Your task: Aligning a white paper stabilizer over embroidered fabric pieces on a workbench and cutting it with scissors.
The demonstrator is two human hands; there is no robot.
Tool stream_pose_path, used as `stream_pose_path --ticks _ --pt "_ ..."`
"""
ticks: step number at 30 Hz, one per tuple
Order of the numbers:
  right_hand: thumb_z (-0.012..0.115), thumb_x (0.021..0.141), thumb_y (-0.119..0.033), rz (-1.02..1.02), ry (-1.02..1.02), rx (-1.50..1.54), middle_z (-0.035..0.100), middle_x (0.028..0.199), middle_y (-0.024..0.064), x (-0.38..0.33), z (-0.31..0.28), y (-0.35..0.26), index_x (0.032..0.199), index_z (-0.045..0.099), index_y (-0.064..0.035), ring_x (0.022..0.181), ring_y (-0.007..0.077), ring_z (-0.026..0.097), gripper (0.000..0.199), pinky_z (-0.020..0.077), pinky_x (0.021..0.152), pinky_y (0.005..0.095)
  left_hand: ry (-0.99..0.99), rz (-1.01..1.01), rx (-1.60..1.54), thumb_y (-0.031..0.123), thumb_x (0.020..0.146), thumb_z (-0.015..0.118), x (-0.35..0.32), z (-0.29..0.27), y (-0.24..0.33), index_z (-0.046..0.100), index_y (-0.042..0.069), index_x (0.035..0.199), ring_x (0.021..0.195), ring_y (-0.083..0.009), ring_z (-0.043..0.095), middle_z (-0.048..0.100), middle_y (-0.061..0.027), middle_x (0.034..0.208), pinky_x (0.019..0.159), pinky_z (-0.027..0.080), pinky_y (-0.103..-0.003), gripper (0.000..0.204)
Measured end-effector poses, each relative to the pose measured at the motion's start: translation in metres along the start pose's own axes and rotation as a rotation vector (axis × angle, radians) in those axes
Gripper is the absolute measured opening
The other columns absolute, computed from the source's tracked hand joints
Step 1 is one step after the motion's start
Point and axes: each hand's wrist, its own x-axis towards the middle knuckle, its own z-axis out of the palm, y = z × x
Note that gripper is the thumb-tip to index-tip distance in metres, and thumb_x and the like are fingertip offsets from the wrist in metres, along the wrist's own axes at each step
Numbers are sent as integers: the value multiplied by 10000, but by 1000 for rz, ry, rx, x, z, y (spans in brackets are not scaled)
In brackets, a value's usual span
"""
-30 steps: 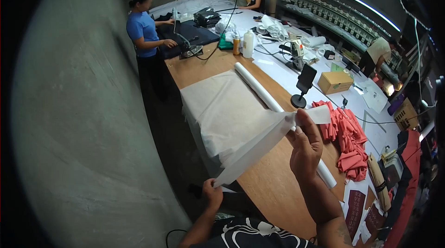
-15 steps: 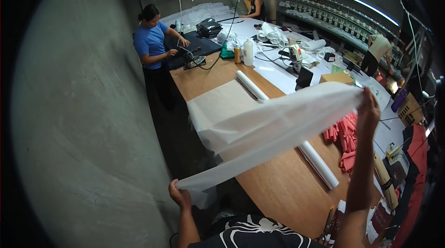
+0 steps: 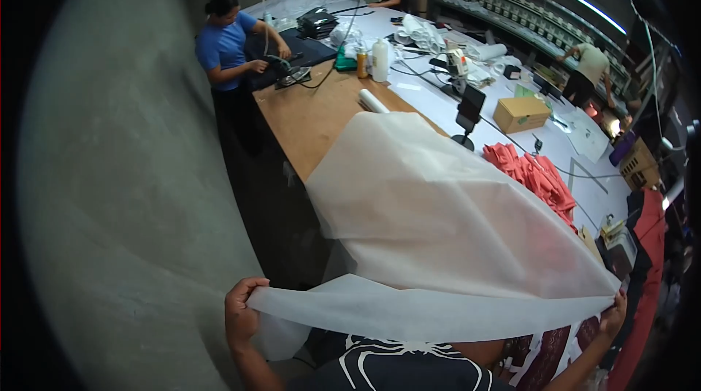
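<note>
A wide sheet of thin, translucent white material (image 3: 438, 208) stretches across the near part of the wooden table (image 3: 307, 110). My left hand (image 3: 242, 312) pinches its near left corner, out past the table's edge. At the right, my right hand (image 3: 615, 313) is closed on the opposite corner. Between them the near edge is pulled fairly straight and folds over in a band close to my chest. One end of a white roll (image 3: 374, 101) shows beyond the sheet's far edge; the rest of the roll is hidden under it.
Coral-red fabric pieces (image 3: 537, 179) lie right of the sheet, near a phone on a stand (image 3: 469, 110) and a cardboard box (image 3: 521, 113). A person in blue (image 3: 226, 44) works with an iron (image 3: 292, 77) at far left. A grey wall (image 3: 124, 172) runs along the left.
Both hands have drawn the sheet toward me; my right hand came down and nearer, my left moved slightly left. The sheet now covers most of the roll. The view has shifted a little.
</note>
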Motion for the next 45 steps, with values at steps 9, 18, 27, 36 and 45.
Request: stream_pose_path --ticks 9,18,27,36,45 --pt "607 908 -111 -73 334 -88 615 1100 70 -125 -47 -63 1202 580 -111 1053 240 591 295 491 944 384 -143 -254 -31 3 917 487 25 47 -14 640 2 1078 863 -136 607 658 -56 940 796 476 -263 222" --pt "580 958 -195 -194 260 -106 591 1207 55 -84 45 -70 1294 558 -86 1120 199 569 354 446 989 347 -365 109 -31 46 846 576 32 -50 1 660 -15 798 672 -107 585 630 -24 705 612 446 -235 115" --pt "599 941 -143 -635 122 -754 685 1010 42 80 390 55 1135 687 -15 909 102 613 248 467 840 230 167 -483 692 185 939 615 41 -37 -110 533 -49 688 555 -149 432 485 -87 582 548 381 -349 352" --pt "618 875 -130 -555 -285 -1058 683 954 199 107 600 335 990 699 -15 881 352 663 182 519 802 421 213 -586 743 147 893 633 72 -36 -301 593 -72 752 592 -327 553 573 -219 680 598 434 -437 263" --pt "608 869 -168 -336 -392 -1216 681 959 201 97 641 436 984 704 -22 893 378 648 210 510 810 454 46 -610 915 142 855 656 98 -46 -387 634 -76 788 654 -325 639 631 -211 693 630 473 -449 228"
